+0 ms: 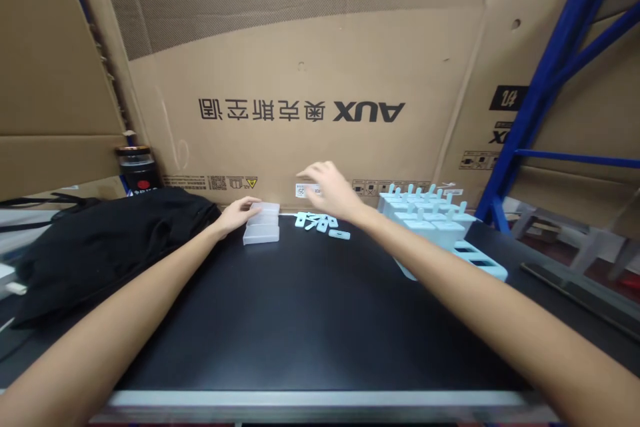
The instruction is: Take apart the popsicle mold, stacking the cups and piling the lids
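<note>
My left hand rests on the left end of a stack of clear plastic pieces at the far side of the black table, fingers laid over the top one. My right hand hovers just above several small pale blue flat pieces scattered on the table, its fingers spread and holding nothing. To the right stands a pale blue tray filled with several moulds with upright stick handles.
A large brown AUX cardboard box stands as a wall behind the table. A black cloth lies heaped at the left, with a dark jar behind it. A blue shelving frame rises at the right.
</note>
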### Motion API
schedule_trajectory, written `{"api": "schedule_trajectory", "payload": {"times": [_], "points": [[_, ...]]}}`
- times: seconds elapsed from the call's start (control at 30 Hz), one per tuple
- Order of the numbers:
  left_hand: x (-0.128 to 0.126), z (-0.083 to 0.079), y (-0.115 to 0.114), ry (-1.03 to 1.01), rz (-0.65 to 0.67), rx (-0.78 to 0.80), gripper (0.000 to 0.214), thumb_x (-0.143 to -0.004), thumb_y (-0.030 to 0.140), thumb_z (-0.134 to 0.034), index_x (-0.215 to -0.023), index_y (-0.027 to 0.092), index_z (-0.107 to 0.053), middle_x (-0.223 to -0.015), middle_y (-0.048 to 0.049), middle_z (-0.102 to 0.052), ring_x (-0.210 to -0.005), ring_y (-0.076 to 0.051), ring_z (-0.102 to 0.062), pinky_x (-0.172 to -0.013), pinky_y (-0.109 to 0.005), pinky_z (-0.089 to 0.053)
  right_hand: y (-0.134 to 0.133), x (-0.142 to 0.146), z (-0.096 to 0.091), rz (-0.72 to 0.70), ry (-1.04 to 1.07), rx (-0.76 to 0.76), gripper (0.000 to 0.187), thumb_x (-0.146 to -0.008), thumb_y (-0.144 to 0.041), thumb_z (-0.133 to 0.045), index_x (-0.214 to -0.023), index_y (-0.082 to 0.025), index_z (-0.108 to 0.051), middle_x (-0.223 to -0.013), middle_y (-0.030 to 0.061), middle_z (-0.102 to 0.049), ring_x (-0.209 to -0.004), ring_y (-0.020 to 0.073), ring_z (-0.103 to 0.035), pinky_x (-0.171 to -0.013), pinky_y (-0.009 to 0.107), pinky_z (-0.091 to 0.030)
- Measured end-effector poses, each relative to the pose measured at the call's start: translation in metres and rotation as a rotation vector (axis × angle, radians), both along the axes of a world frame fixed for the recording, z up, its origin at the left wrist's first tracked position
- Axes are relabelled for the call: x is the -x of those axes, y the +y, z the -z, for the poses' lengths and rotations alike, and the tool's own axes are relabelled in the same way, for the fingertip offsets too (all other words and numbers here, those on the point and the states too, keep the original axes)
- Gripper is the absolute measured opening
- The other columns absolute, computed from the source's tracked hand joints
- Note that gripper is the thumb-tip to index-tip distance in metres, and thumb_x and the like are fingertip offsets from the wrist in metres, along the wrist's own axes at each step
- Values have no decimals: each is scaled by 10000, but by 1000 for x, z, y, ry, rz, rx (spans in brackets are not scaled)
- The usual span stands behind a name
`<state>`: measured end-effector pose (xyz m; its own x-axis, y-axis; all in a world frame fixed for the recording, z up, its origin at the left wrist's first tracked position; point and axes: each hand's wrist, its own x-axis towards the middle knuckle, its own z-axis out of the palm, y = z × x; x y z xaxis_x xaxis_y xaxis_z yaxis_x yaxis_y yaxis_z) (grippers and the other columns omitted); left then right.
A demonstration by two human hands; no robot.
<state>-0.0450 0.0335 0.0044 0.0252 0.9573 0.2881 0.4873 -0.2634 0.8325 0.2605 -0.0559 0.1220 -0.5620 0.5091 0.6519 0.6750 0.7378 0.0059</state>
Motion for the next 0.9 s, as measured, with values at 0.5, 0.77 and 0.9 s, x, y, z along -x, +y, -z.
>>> {"api": "schedule_trajectory", "payload": {"times": [0.5, 0.77, 0.9], "points": [[-6, -3, -4, 106, -116, -42, 380, -616, 365, -775, -974, 239, -742, -949, -47, -730, -852, -221, -683, -772, -314, -536, -69, -256, 95, 809, 510, 221, 694, -608, -650, -623, -1077, -181, -417, -968, 126, -541, -917, 296, -573, -796, 434, -507], [-8, -3, -5, 119, -110, -31, 391, -624, 340, -754, -1003, 243, -734, -988, -49, -732, -898, -228, -683, -789, -314, -530, -72, -241, 78, 888, 146, 471, 530, -669, -758, -568, -759, -238, -521, -723, 105, -643, -712, 301, -637, -632, 413, -496], [-7, -3, -4, 135, -110, -39, 411, -644, 367, -736, -1039, 251, -721, -1043, -49, -723, -961, -240, -674, -854, -334, -519, -76, -236, 75, 909, 87, 437, 485, -724, -719, -508, -707, -235, -521, -699, 115, -654, -718, 314, -652, -615, 398, -485]]}}
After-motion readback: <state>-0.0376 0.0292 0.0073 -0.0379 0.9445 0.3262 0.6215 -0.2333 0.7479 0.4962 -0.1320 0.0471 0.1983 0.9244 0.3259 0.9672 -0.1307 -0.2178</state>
